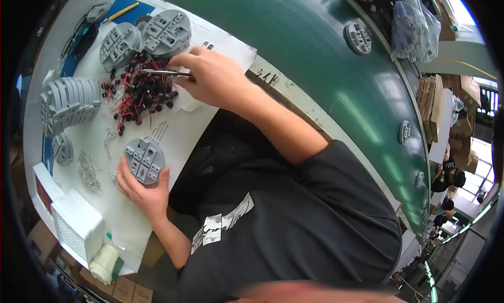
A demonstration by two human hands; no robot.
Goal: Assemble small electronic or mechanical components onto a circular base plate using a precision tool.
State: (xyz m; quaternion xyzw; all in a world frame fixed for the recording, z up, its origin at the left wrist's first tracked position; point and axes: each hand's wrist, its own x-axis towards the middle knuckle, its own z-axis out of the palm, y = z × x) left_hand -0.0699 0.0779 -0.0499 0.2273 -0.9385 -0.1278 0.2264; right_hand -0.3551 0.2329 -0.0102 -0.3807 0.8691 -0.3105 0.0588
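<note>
My left hand (pixel 144 194) grips the rim of a round grey plastic base (pixel 144 160) with raised blocks and slots on its face, low over the white worktable. Fingers lie along one side of it and the thumb along the other. My right hand (pixel 215 78) is closed around metal tweezers (pixel 164 72). Their tips reach over a heap of small black parts with red wires (pixel 137 93). I cannot make out whether the tips pinch anything. Small silvery metal pieces (pixel 90 176) lie scattered left of the held base.
Stacked grey bases (pixel 167 34) stand behind the heap, with a row of more bases (pixel 71 104) at the left. A white box (pixel 79 227) sits near the table's lower edge. A green conveyor (pixel 315 66) runs along the right, carrying several spaced bases (pixel 358 38).
</note>
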